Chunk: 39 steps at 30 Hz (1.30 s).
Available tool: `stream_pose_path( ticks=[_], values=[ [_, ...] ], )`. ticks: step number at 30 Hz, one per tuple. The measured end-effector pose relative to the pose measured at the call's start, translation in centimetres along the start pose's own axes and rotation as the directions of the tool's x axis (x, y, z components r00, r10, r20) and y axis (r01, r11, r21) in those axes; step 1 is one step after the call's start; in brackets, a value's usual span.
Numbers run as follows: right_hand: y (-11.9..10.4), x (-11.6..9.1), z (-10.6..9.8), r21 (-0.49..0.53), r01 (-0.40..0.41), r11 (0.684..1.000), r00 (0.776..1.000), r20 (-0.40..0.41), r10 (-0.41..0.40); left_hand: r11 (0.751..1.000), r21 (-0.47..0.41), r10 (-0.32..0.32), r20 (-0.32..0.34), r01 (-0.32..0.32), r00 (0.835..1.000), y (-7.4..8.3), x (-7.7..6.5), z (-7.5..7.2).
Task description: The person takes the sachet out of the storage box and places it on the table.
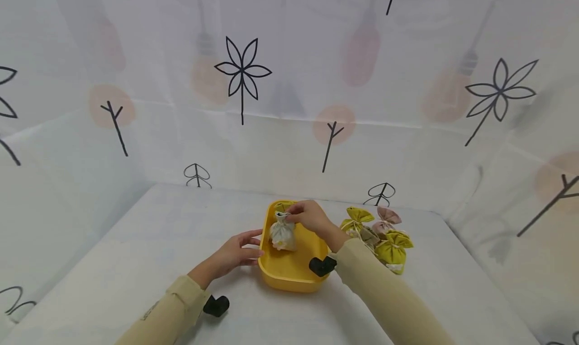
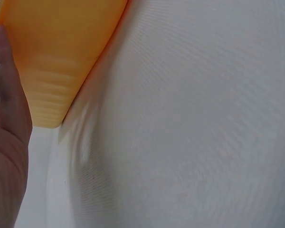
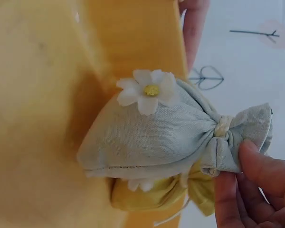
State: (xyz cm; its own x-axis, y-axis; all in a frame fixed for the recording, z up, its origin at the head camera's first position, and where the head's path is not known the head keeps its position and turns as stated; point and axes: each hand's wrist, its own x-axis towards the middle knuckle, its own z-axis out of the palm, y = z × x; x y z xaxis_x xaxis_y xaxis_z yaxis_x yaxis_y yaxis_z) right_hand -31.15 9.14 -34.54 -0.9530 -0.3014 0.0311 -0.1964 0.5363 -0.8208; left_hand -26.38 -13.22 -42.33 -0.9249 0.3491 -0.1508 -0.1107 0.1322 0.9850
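Observation:
Between thumb and fingers, my right hand [image 1: 312, 218] pinches the gathered top of a pale grey-blue drawstring sachet [image 3: 147, 133] with a white cloth flower on it. The sachet hangs upright inside a yellow plastic bin [image 1: 289, 283], near its left side. Behind it in the bin is a yellow-green sachet [image 3: 147, 194], partly hidden by the pale one. My left hand [image 1: 235, 254] touches the bin's left wall from outside, fingers extended; the left wrist view shows a finger along the bin's side [image 2: 61, 52].
To the right of the bin, several more sachets lie grouped on the white-covered table [image 1: 181, 234]: yellow-green ones [image 1: 392, 252], a pink one [image 1: 387, 219] and a grey-brown one [image 1: 370, 236]. A patterned white cloth [image 1: 289, 149] hangs behind the table and along its sides.

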Motion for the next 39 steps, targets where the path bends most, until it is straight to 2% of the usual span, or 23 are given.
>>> stream_pose_path(
  ticks=[8,19,31,36,39],
  values=[
    [-1.4,-1.7,-0.3,0.014,0.059,0.998,0.996,-0.061,-0.058,1.0,0.007,-0.006,-0.011,0.007,1.0,-0.1,-0.2,0.0],
    [-2.3,-4.8,-1.5,0.111,0.139,0.984,0.98,-0.16,-0.12,1.0,0.002,-0.016,-0.028,0.016,0.999,0.2,-0.1,-0.1],
    [-1.5,-8.1,-3.0,0.192,0.113,0.975,0.968,-0.245,-0.064,1.0,-0.005,-0.014,-0.024,0.014,1.0,0.1,-0.1,0.0],
    [-0.9,-9.7,-4.0,0.152,0.087,0.985,0.961,-0.273,-0.043,1.0,0.002,-0.019,-0.027,0.019,0.999,0.2,-0.1,0.1],
    [-0.5,-10.5,-4.6,0.13,0.076,0.989,0.95,-0.312,-0.032,1.0,0.01,-0.019,-0.028,0.019,0.999,0.2,-0.1,0.1]
  ],
)
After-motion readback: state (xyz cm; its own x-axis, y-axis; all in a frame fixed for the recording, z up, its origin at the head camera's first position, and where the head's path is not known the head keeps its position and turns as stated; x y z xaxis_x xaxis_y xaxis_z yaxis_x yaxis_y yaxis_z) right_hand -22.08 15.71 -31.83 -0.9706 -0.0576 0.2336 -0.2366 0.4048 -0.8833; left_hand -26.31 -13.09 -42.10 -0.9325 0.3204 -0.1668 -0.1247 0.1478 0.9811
